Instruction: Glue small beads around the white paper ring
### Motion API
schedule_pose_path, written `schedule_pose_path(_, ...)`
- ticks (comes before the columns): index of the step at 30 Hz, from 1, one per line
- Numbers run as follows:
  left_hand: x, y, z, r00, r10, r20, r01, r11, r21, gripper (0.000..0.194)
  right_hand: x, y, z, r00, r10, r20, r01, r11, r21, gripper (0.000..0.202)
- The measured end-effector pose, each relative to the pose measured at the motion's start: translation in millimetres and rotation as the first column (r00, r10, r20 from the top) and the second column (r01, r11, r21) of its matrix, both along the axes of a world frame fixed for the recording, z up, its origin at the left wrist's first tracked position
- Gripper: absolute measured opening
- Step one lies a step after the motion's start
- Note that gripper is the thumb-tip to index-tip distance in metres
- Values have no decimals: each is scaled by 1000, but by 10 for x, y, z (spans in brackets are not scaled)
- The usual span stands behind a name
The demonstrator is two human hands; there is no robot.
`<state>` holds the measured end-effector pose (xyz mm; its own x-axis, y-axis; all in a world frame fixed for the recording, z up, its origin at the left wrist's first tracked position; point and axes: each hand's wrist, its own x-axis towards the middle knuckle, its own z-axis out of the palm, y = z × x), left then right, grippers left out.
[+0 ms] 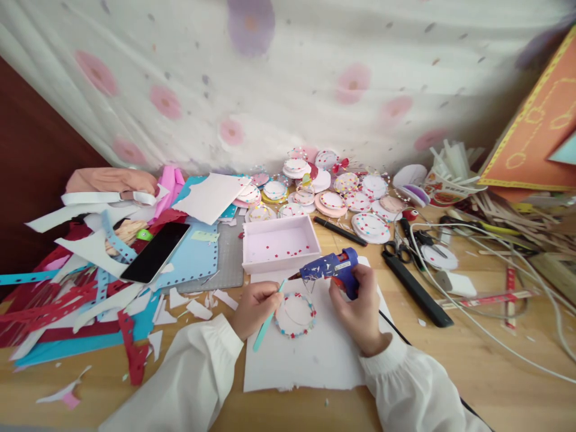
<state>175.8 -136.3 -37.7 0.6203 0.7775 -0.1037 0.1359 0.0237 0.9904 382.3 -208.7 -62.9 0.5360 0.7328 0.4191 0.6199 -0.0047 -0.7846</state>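
My left hand [257, 309] is closed around a thin teal stick [265, 330], whose upper end points toward the nozzle of a blue hot glue gun [333, 268]. My right hand [360, 312] grips the glue gun by its handle; the nozzle is close to the stick's tip, and I cannot tell if they touch. Below lies a round white disc [297, 313] edged with small red, blue and white decorations, on a white paper sheet [306, 366]. Just behind stands a shallow pale box [281, 261] with several small red pieces inside.
Decorated paper discs [333, 201] crowd the back. To the left are paper scraps [117, 300] and a black phone [156, 252]. At right lie scissors [396, 252], a long black cutter-like tool [418, 291], a white cable [486, 354] and a cup of glue sticks [452, 180].
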Motion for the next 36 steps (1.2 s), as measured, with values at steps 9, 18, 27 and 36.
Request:
schedule_pose_path(9, 0, 4, -14, 1000, -2, -8, 2, 1000, 1, 31, 7, -1, 2, 999, -20, 46, 21, 1000, -11, 33)
schedule_pose_path(18, -4, 1, -13, 1000, -2, -8, 2, 1000, 2, 32, -2, -2, 18, 998, -38, 54, 39, 999, -14, 32)
schedule_pose_path(27, -2, 8, -18, 1000, -5, -11, 5, 1000, 3, 32, 3, -5, 1, 997, -40, 60, 42, 999, -25, 33)
schedule_pose_path(36, 2, 7, -19, 1000, 3, -21, -3, 1000, 3, 31, 4, -2, -7, 997, -40, 73, 42, 999, -16, 32)
